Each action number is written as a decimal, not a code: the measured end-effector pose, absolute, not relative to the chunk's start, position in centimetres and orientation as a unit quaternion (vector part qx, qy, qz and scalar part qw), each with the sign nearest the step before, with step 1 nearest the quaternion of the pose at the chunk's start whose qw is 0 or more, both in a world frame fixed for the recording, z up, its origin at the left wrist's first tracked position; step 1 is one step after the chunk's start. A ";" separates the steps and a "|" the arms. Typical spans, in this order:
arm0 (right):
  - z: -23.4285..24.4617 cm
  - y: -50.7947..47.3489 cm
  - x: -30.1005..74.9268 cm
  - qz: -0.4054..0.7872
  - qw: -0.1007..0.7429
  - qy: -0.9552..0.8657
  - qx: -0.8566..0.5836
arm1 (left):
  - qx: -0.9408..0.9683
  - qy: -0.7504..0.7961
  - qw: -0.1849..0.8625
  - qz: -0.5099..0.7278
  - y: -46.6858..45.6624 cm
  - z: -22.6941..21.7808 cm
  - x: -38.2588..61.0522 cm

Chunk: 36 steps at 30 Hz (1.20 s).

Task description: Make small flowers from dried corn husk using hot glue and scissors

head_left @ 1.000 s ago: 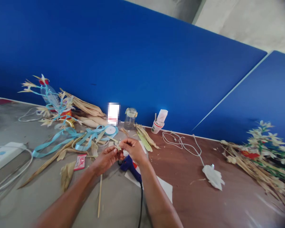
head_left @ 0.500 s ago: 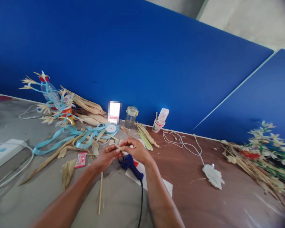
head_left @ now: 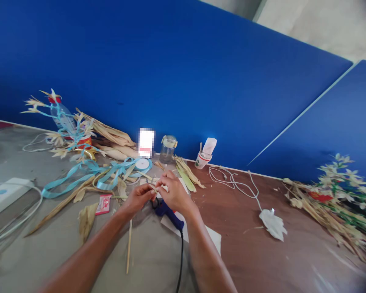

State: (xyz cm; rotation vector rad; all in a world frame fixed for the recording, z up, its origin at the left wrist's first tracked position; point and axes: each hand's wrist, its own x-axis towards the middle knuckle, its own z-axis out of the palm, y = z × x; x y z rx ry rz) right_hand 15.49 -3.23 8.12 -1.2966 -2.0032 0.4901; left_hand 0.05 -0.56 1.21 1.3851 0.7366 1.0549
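Left hand (head_left: 138,198) and right hand (head_left: 173,193) both pinch a husk strip (head_left: 155,188) at the fingertips. It is small, narrow, pale tan and dry. The strip sits just above the blue glue gun (head_left: 168,211). Beyond are a ribbon spool (head_left: 142,164) and a glass jar (head_left: 167,149).

Above the glue gun (head_left: 168,211), the right hand (head_left: 174,194) now arches its fingers higher over the husk piece (head_left: 154,188), and the left hand (head_left: 138,198) sits slightly farther from the gun.
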 end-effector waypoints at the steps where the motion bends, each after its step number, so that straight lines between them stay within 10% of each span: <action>1: 8.1 -3.2 15.4 0.178 0.341 -0.774 -0.502 | 0.596 0.318 0.579 0.457 -0.5 1.3 0.1; 20: 7.2 -3.3 14.2 0.107 0.323 -0.763 -0.549 | 0.603 0.374 0.504 0.493 -0.2 -0.4 0.1; 36: 7.7 -2.9 15.4 0.331 0.486 -0.642 -0.492 | 0.442 0.244 0.701 0.504 -0.4 0.2 -0.1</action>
